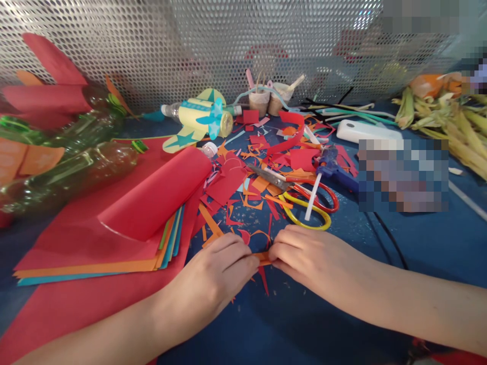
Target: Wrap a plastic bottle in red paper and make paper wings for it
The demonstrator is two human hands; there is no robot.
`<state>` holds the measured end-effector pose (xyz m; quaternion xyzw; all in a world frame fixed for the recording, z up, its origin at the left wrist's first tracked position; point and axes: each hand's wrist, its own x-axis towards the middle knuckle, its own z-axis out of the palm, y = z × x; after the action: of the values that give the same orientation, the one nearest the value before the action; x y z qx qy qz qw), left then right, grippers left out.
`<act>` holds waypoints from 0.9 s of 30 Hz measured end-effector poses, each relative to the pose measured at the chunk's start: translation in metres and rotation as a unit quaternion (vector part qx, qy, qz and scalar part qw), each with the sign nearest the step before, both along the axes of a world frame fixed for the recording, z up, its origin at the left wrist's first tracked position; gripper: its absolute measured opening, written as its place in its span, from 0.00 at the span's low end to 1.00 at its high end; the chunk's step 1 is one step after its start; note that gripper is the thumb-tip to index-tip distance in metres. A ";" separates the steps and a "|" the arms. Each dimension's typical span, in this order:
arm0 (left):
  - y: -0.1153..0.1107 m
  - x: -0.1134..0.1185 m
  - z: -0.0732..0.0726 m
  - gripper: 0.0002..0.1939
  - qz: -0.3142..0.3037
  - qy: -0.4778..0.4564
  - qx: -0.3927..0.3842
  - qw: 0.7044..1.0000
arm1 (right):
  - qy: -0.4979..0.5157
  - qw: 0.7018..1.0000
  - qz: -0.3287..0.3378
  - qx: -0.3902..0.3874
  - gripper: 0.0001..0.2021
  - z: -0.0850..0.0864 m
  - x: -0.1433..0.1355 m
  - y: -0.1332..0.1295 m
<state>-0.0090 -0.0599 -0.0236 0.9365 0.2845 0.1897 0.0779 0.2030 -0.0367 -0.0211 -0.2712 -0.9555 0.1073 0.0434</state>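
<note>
Between my two hands is a small orange paper piece [263, 258], held low over the blue table. My left hand [218, 276] pinches its left end, and the fingers of my right hand [304, 253] are closed on its right end. Scissors with red and yellow handles [329, 195] lie just beyond my right hand. Red and orange paper scraps [228, 185] are scattered in front of both hands. To the left, a bottle wrapped in red paper [160, 195] rests on a stack of coloured paper sheets [87, 243].
Green plastic bottles [83, 167] lie at the left. A yellow paper-covered bottle [201, 114] and two small cups [259, 101] stand near the perforated metal panel [152, 45]. A blue glue gun [335, 170], a white device [369, 133] and dry husks [452, 121] are at the right.
</note>
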 end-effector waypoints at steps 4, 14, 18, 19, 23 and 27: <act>-0.001 -0.001 0.001 0.14 0.001 0.001 0.001 1.000 | -0.005 1.000 0.011 0.025 0.06 0.002 0.000 -0.001; 0.003 -0.002 -0.002 0.16 -0.006 -0.017 0.002 1.000 | 0.019 1.000 0.004 0.008 0.04 0.004 0.000 -0.002; 0.005 -0.002 -0.002 0.14 -0.014 -0.009 -0.005 1.000 | 0.025 1.000 -0.001 0.013 0.06 0.002 -0.001 -0.001; 0.005 -0.002 -0.001 0.13 -0.011 -0.009 -0.010 1.000 | 0.026 1.000 -0.005 0.008 0.06 0.002 -0.001 -0.001; 0.004 0.000 0.003 0.15 0.018 -0.024 -0.041 0.999 | 0.028 0.999 -0.016 0.000 0.05 0.003 -0.001 -0.002; 0.003 -0.001 0.003 0.15 0.022 -0.021 -0.042 0.999 | 0.022 1.000 0.001 0.013 0.06 0.004 0.000 -0.002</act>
<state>-0.0099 -0.0567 -0.0204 0.9216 0.3114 0.1990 0.1189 0.2026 -0.0391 -0.0170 -0.2675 -0.9559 0.1007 0.0677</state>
